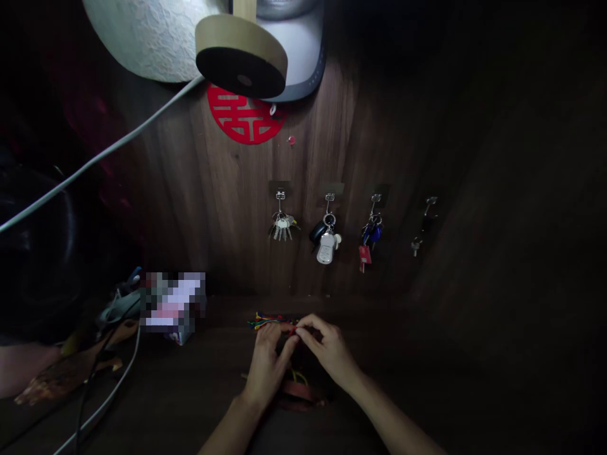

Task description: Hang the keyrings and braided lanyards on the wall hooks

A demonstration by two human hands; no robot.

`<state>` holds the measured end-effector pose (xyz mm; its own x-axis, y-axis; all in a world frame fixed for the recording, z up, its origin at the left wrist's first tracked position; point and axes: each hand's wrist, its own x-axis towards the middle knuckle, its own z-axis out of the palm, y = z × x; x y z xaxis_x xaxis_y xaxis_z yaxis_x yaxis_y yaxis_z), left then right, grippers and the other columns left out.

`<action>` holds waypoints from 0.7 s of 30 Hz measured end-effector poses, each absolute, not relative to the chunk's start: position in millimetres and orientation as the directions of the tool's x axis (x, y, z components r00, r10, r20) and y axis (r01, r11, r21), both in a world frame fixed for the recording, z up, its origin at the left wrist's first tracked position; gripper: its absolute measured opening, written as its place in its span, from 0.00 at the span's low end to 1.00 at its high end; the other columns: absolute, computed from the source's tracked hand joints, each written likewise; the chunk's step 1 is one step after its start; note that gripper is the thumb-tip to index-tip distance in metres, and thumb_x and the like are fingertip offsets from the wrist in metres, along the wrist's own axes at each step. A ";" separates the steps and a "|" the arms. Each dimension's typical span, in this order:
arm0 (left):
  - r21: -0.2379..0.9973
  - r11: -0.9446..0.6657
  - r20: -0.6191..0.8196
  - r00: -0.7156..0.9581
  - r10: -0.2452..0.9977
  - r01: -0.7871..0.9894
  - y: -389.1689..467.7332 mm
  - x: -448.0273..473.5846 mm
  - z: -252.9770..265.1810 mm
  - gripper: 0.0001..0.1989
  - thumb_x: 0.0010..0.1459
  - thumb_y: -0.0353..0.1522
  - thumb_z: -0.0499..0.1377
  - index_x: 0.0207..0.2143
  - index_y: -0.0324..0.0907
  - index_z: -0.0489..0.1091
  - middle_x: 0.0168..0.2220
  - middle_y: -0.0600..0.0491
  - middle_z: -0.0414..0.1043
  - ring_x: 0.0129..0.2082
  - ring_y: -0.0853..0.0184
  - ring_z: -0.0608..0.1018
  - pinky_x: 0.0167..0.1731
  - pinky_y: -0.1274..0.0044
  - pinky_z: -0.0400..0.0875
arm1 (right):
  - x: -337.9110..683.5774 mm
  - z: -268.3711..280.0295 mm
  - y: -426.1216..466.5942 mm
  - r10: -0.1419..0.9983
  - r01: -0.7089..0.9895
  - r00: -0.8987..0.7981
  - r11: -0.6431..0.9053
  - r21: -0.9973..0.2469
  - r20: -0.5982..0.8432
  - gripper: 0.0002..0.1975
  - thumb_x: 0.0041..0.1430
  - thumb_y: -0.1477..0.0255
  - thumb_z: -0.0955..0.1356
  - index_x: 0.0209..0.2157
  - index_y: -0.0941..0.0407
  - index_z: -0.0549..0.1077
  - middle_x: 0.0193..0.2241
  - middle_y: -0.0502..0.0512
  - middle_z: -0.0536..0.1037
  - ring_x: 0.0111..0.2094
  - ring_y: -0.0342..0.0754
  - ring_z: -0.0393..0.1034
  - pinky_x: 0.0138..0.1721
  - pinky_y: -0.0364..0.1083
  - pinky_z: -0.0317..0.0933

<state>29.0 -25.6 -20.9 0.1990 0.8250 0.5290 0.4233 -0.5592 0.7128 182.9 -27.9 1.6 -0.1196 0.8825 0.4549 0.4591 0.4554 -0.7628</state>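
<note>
Both hands, left hand [266, 363] and right hand [328, 349], pinch coloured cords [269, 320] at fingertips.

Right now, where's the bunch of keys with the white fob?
In the head view, the white fob keys hang on the second hook from the left on the wooden wall, above and slightly right of both hands.

Two bare forearms enter from the bottom edge of the frame, one at lower centre and one at lower right, each narrowing to a slim wrist. No sleeve, cuff, watch, bracelet or glove shows on either. The left hand [266, 366] and the right hand [331, 351] are bare as well, with slender fingers and no rings visible in the dim light.
</note>
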 end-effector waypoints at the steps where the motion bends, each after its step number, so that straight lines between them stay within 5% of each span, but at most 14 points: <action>1: 0.740 -0.540 0.522 0.164 0.837 0.401 -25.2 28.8 -21.1 0.11 0.58 0.39 0.53 0.35 0.44 0.71 0.36 0.51 0.74 0.40 0.63 0.74 0.44 0.70 0.65 | 180.5 1.8 -28.2 0.884 0.470 -0.127 0.453 -0.757 0.450 0.07 0.57 0.68 0.64 0.29 0.55 0.71 0.25 0.48 0.74 0.25 0.42 0.67 0.27 0.39 0.59; 12: 0.963 -0.264 0.262 0.050 0.964 0.047 -16.5 28.3 1.6 0.17 0.50 0.46 0.57 0.23 0.40 0.68 0.22 0.56 0.71 0.26 0.69 0.73 0.28 0.80 0.67 | 173.0 1.4 -36.9 0.860 0.414 -0.060 0.484 -0.771 0.508 0.05 0.55 0.73 0.63 0.35 0.54 0.69 0.32 0.51 0.75 0.35 0.45 0.70 0.37 0.42 0.63; 21: 0.971 -0.238 0.228 0.192 0.954 0.028 -22.9 43.3 17.9 0.22 0.52 0.47 0.54 0.37 0.40 0.75 0.37 0.49 0.78 0.43 0.61 0.75 0.47 0.72 0.68 | 175.6 -9.1 -30.5 0.882 0.163 0.038 0.459 -0.874 0.470 0.04 0.56 0.69 0.64 0.34 0.54 0.66 0.31 0.51 0.75 0.34 0.45 0.71 0.35 0.43 0.65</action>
